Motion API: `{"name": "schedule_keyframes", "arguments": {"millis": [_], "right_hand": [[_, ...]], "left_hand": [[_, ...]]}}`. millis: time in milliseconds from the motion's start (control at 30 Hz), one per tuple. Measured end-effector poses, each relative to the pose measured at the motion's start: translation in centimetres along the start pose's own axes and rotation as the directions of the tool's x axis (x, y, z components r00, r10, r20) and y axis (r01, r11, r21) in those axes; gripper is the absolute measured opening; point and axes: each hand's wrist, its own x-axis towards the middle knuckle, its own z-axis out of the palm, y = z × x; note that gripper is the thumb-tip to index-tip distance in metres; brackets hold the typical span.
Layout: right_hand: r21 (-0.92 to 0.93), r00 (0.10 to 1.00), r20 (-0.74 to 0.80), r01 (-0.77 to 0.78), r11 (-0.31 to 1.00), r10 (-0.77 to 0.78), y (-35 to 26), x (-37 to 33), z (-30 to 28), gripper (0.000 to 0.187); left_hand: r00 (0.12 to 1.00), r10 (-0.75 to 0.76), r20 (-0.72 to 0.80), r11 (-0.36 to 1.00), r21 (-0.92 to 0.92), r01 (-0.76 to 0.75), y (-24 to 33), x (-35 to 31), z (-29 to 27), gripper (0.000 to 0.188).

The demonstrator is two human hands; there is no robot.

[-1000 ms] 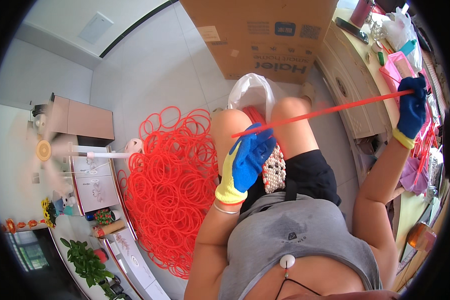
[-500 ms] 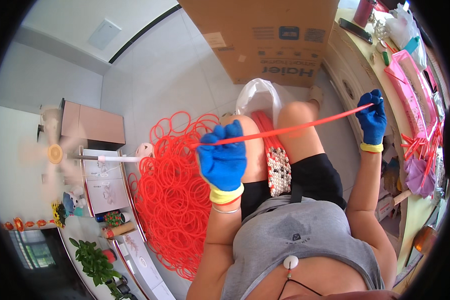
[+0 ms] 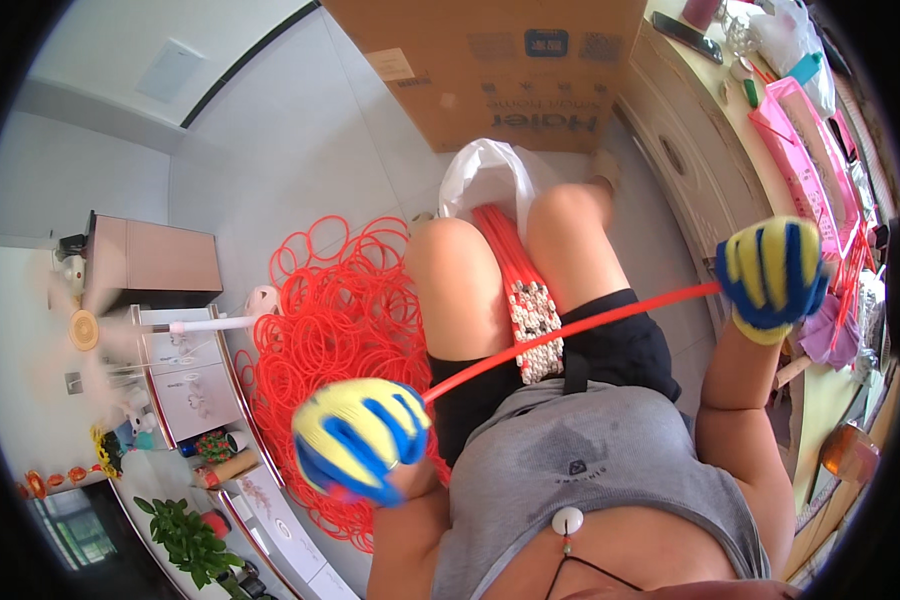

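Note:
A long red flexible band [image 3: 570, 331] runs slanting across my lap, pulled between my two hands. My left hand [image 3: 362, 440], in a blue-and-yellow glove, is closed on its lower end, left of my thigh. At the right, beside the side table, my right hand [image 3: 773, 278], gloved alike, grips the higher end; the fingertips of both are hidden. Beneath the band, between my thighs, lies a bundle of red strips [image 3: 501, 237] with pale, bead-like ends [image 3: 535, 335]. A large heap of red loops [image 3: 335, 340] spreads over the floor at my left.
A white plastic bag [image 3: 485, 172] stands beyond my knees, before a big cardboard box [image 3: 510, 75]. The cluttered side table [image 3: 735, 120] holds a phone [image 3: 687, 37] and a pink basket [image 3: 798, 150]. At far left, a fan [image 3: 84, 330] spins near white drawers [image 3: 195, 395].
My left hand has moved down and left, my right hand slightly down and right. Both have turned over, showing the yellow-striped glove backs. The band now crosses lower over my lap.

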Motion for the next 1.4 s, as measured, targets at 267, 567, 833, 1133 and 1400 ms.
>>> {"name": "schedule_keyframes", "arguments": {"millis": [267,567,833,1133,1400], "right_hand": [[-0.894,0.786,0.385,0.187,0.407,0.484,6.0,0.0,6.8,0.033],[-0.920,0.796,0.391,0.326,0.217,0.463,9.1,-1.5,7.9,0.035],[-0.896,0.727,0.422,0.426,0.125,0.542,8.6,-1.4,8.0,0.030],[-0.911,0.782,0.376,0.214,0.352,0.497,9.8,-0.5,5.4,0.038],[-0.670,0.710,0.680,0.500,0.549,0.182,12.1,-2.7,2.8,0.039]], "left_hand": [[0.841,-0.421,-0.339,0.288,0.829,0.478,-1.1,0.5,7.3,0.025],[0.829,-0.358,-0.430,0.180,0.839,0.513,-2.7,-0.5,8.7,0.020],[0.779,-0.448,-0.439,0.141,0.826,0.546,-3.9,-1.3,8.7,0.018],[0.794,-0.368,-0.483,0.330,0.731,0.597,-4.6,-1.0,7.4,0.020],[0.853,-0.416,-0.315,0.255,0.860,0.442,-3.8,-0.9,7.6,0.021]]}}
